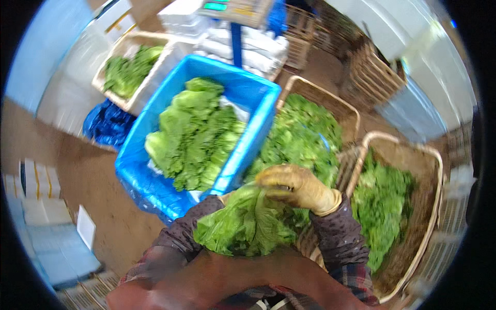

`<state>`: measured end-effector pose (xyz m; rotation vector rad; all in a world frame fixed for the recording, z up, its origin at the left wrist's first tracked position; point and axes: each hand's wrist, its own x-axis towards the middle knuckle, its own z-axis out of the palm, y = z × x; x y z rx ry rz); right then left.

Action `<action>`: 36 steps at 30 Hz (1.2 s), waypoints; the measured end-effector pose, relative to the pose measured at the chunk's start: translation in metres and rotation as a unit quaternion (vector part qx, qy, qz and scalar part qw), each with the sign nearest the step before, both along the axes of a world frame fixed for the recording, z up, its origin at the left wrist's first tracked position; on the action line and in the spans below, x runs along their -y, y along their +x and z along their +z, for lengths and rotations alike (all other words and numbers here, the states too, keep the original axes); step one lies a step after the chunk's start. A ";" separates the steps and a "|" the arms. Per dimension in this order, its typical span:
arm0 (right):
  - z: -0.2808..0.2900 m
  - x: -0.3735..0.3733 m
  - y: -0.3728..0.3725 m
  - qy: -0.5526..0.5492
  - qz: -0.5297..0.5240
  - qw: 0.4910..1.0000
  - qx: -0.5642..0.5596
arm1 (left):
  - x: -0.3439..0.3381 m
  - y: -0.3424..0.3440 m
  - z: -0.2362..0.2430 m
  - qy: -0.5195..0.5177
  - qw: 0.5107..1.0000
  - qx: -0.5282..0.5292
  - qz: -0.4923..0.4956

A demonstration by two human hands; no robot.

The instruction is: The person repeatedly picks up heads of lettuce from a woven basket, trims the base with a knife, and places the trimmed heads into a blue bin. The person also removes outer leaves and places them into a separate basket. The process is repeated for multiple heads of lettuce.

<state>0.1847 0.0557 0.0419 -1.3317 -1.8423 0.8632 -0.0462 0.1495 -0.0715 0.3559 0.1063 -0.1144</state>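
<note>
Fingers (274,176) of the right hand (299,188), in a stained tan-yellow glove, curl at the top of a loose head of bright green, ruffled lettuce (240,225) before the person's chest; how firmly they close cannot be told. The left hand (226,198) is close by, almost wholly hidden behind the leaves, so its grip cannot be told either. Dark purple-brown dotted sleeves (341,235) reach up on both sides of a reddish-brown apron (217,281).

Just beyond, ahead and to the left, stands a rectangular crate covered in shiny blue plastic film (258,126), with overlapping green lettuce heads (191,134) inside. Beside it on the right, a tan, deep-sided basket (333,103) contains loose green leaves (310,126); a second pale-rimmed tan basket (426,175), farther right, contains more.

Past the crate's far left side are a whitish box of lettuce (160,77) and crumpled dark-blue plastic (106,124). A blue post (236,46) rises behind the crate.
</note>
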 end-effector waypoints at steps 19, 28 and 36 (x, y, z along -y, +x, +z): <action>-0.166 -0.319 -0.244 -0.099 -0.091 0.987 0.091 | -0.167 -0.267 0.034 0.243 0.619 -0.496 0.558; -0.160 -0.305 -0.210 -0.150 -0.088 0.981 -0.091 | -0.152 -0.203 -0.035 0.600 0.318 -0.695 0.239; -0.112 -0.003 -0.070 -0.027 0.007 0.994 -0.109 | -0.145 -0.183 -0.080 0.519 0.213 -0.799 0.217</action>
